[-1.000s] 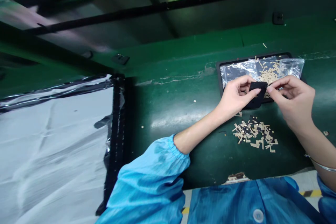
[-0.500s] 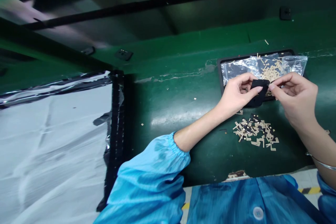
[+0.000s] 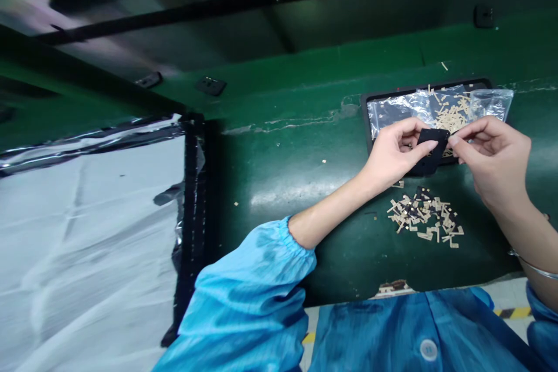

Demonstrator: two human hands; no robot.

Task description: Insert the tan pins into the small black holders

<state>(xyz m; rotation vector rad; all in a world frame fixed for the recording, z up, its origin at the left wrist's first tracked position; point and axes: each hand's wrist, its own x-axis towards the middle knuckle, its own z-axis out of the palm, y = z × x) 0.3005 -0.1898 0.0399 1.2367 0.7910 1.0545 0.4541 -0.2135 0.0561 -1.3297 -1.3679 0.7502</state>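
My left hand (image 3: 396, 151) grips a flat black piece (image 3: 431, 150) between thumb and fingers, above the near edge of a black tray (image 3: 365, 122). Close to the right edge of that piece, my right hand (image 3: 492, 148) is closed in a pinch; whatever sits between its fingertips is too small to make out. Clear plastic bags (image 3: 399, 109) and a heap of small beige pieces (image 3: 451, 119) lie in the tray. Nearer to me, a loose pile of small beige and black pieces (image 3: 425, 218) rests on the green table (image 3: 279, 186).
At the left stands a black-edged frame or box with a white sheet (image 3: 100, 232). Small black fixtures (image 3: 211, 86) sit along the table's back, another (image 3: 483, 16) at the back right. A few stray bits (image 3: 324, 161) lie on the table, whose front edge is chipped (image 3: 394, 288).
My right hand has shifted very slightly to the right. The black piece in my left hand looks slightly more turned toward the camera. The view itself has moved a little.
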